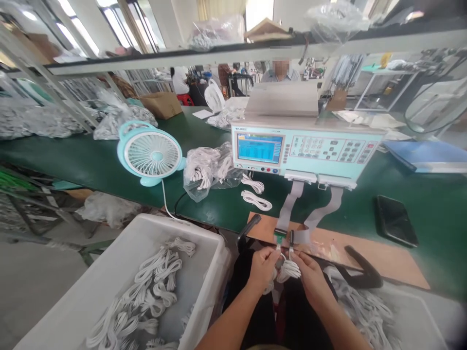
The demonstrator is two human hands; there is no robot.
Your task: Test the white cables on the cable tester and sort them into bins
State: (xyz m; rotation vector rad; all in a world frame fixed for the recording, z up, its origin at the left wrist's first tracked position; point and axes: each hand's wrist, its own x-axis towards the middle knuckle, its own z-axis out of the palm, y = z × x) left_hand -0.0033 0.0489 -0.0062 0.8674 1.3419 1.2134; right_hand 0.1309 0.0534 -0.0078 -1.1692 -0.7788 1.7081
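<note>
A bundled white cable (290, 270) hangs between my two hands at the front edge of the bench. My left hand (263, 266) is closed, pinching one plug of the cable at a small green circuit board (280, 239). My right hand (309, 272) is closed on the cable's other end, at a black connector (291, 237). Grey ribbon cables (291, 206) run from these connectors up to the light-blue tester (302, 146), whose screen is lit. Whether the plugs are fully seated I cannot tell.
A white bin (146, 228) of bundled cables stands at my left, with another bin (412, 311) at lower right. On the green bench are a fan (155, 154), bagged cables (204, 167), two loose cable bundles (256, 200) and a phone (396, 219). A person sits beyond.
</note>
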